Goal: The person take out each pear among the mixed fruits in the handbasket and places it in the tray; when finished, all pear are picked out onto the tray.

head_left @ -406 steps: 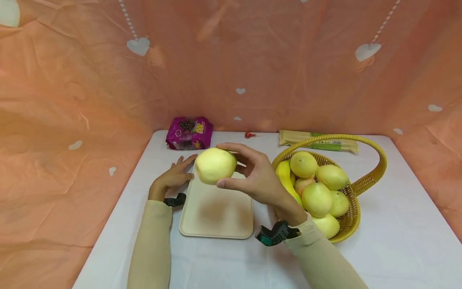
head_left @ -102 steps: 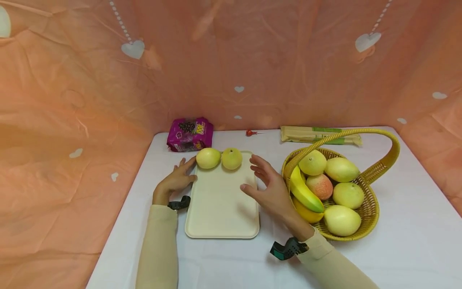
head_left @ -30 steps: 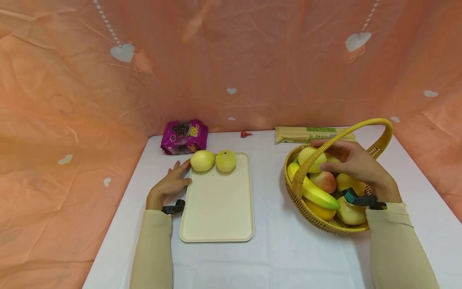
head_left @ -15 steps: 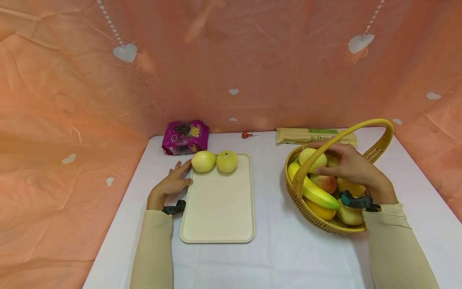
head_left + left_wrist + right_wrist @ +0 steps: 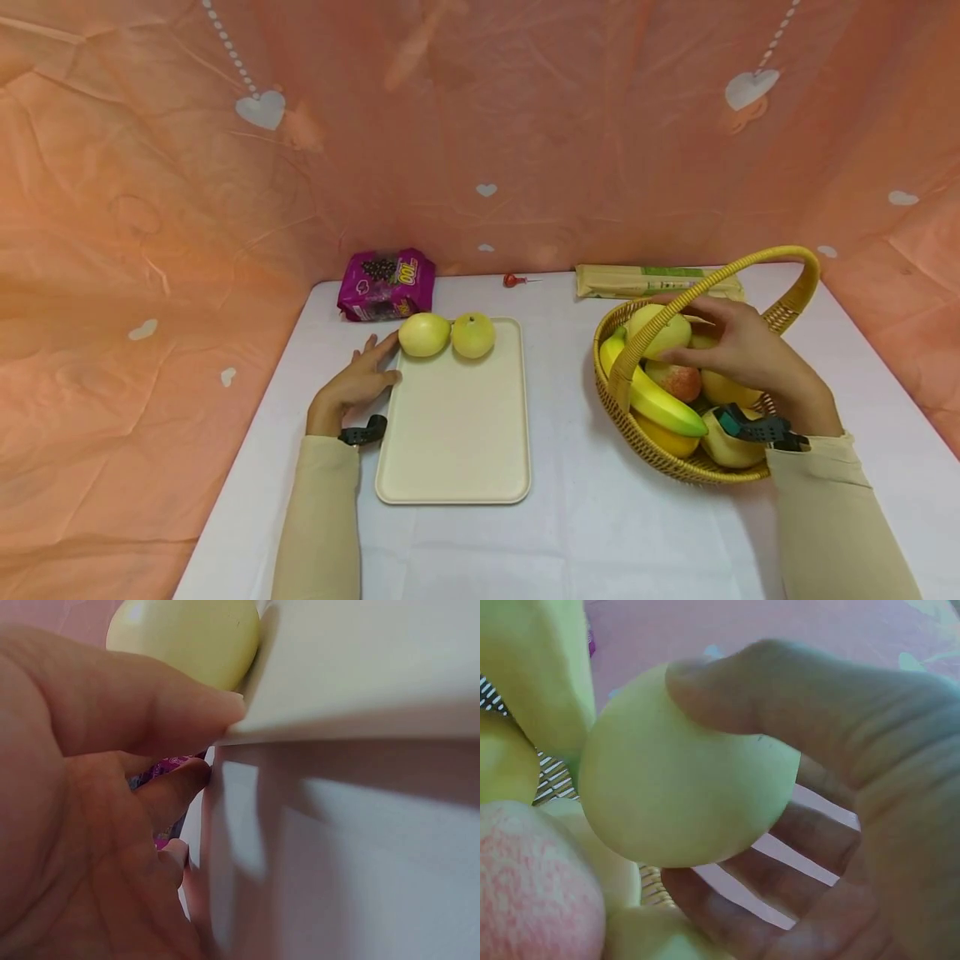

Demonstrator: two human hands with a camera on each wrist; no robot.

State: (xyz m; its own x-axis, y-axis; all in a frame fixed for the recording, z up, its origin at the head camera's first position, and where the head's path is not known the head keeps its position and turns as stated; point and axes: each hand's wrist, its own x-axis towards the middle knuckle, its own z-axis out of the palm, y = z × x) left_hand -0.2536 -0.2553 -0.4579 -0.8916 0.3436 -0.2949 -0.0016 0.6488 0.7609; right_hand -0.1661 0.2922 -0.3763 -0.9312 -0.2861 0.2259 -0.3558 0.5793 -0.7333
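- Closest in, a cream tray [image 5: 453, 442] sits on the white table [image 5: 570, 533].
- Left hand [image 5: 358, 385] lies flat with relaxed fingers, touching the tray's left edge, gripping nothing.
- Right hand [image 5: 738, 350] is in the wicker basket [image 5: 697, 471], fingers wrapped round a yellow pear [image 5: 663, 329], above a banana [image 5: 660, 400].
- Two pears [image 5: 447, 334] sit at the tray's far end.
- Purple snack bag [image 5: 386, 283] by the back curtain.

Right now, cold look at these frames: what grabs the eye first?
The right hand in the wicker basket at the table's right, gripping a pale yellow-green pear above a banana and a peach. Next, the cream tray at centre with two pears side by side at its far edge. The left hand rests flat against the tray's left edge.
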